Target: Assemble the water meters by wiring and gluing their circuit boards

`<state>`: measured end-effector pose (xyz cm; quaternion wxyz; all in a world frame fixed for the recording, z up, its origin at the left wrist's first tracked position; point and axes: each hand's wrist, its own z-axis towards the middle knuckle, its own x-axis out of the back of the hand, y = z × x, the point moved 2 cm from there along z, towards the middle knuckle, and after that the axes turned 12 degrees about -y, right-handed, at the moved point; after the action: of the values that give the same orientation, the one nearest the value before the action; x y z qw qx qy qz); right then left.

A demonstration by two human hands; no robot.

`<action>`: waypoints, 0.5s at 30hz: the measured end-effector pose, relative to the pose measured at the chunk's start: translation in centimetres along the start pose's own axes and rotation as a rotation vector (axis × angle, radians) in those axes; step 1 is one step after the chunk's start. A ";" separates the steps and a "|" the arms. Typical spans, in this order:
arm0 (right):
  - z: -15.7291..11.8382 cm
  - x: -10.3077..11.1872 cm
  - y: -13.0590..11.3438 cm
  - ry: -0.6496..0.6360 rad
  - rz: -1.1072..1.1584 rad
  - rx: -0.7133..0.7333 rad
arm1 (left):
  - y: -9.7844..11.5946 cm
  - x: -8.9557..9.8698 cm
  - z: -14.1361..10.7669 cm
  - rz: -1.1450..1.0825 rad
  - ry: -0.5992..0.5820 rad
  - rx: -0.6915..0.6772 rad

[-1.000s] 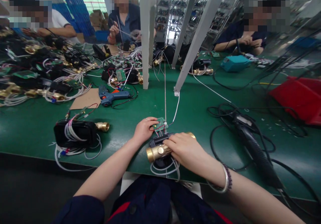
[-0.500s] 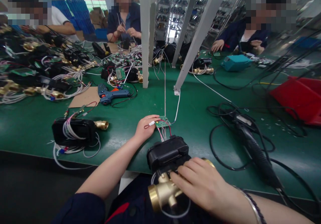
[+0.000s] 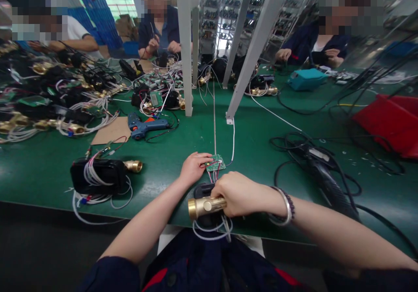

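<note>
On the near middle of the green tabletop (image 3: pixel 163 152), the right hand (image 3: pixel 240 194) had its grip closed around the right part of a yellow brass pipe fitting (image 3: pixel 206 205). The fitting lay sideways over a black plastic housing (image 3: pixel 203 191), close to the near edge, its round open end pointing left. A loop of white cable (image 3: pixel 212 236) hung beneath it.

Just beyond the housing lay a small green circuit board (image 3: pixel 216 164), joined to it by thin coloured wires (image 3: pixel 213 177). The fingers of the left hand (image 3: pixel 193 168) rested on the board's left edge; whether that grip pinched it, I cannot tell. A white lead (image 3: pixel 233 141) ran from near the board's right side to the foot of a slanting grey metal post (image 3: pixel 250 61).

To the left sat an open black plastic box (image 3: pixel 114 165) with bundled white wires and a brass end on its right side. Farther off were a blue glue gun (image 3: pixel 152 124) and a brown cardboard sheet (image 3: pixel 111 131). To the right lay a black-handled tool (image 3: pixel 328 185) among black cords, with a red bin (image 3: pixel 388 124) beyond. Three people sat at the far side.
</note>
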<state>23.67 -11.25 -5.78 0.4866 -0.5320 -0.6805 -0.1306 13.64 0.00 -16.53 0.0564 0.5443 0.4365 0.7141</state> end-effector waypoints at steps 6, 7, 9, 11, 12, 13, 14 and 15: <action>-1.5 0.0 -0.5 0.145 -0.078 -0.061 | 0.4 0.9 -0.3 0.000 -0.071 -0.013; -2.5 -0.3 -0.8 0.254 -0.079 -0.071 | 0.5 1.3 -1.0 -0.001 -0.064 -0.011; -4.9 -1.4 -1.2 0.484 0.007 -0.110 | 0.7 2.1 -3.4 -0.005 -0.030 0.020; -6.8 -3.5 -1.5 0.589 0.183 -0.180 | 1.1 2.5 -6.7 -0.037 -0.038 0.070; -7.2 -4.8 -1.7 0.565 0.280 -0.211 | 1.4 2.3 -8.4 -0.072 -0.092 0.083; -7.3 -6.2 -1.9 0.502 0.374 -0.232 | 1.7 1.8 -9.9 -0.104 -0.168 0.077; -7.0 -7.6 -2.1 0.421 0.464 -0.238 | 2.1 1.2 -11.2 -0.119 -0.225 0.077; -6.4 -8.8 -2.4 0.352 0.550 -0.235 | 2.5 0.6 -12.2 -0.114 -0.255 0.087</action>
<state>24.66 -21.93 -8.88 0.5489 -0.7173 -0.3976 -0.1616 4.32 -8.03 -14.76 0.1282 0.6067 0.4869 0.6152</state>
